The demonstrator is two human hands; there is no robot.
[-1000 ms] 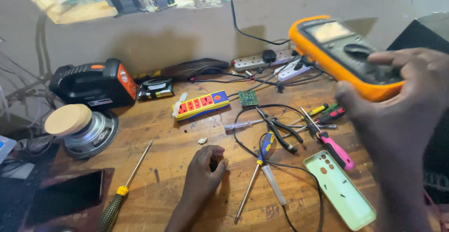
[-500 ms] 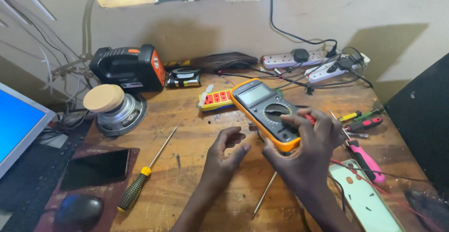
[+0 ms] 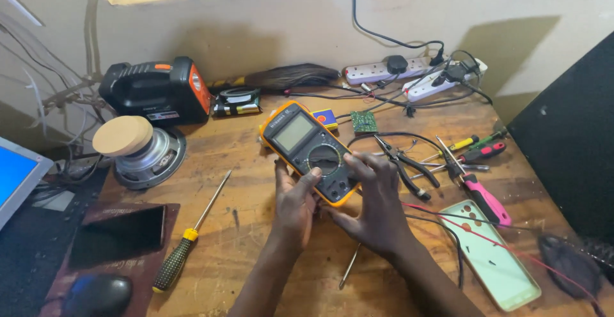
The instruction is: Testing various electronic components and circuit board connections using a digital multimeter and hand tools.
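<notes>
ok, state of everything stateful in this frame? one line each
multimeter: screen blank, held tilted over the bench by both hands
left hand: thumb on the meter's dial
right hand: fingers on the meter's lower edge
laptop: screen lit blue
dark phone: screen dark, lying flat
green phone: lying back up
power strip: plugs inserted
pliers: handles spread

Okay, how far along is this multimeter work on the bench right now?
Done: the multimeter is on the wooden bench, screen up. In hand: the left hand and right hand grip its lower end beside the dial. Left: the small green circuit board lies untouched behind it, and no probe tips touch anything; I cannot read the screen.
</notes>
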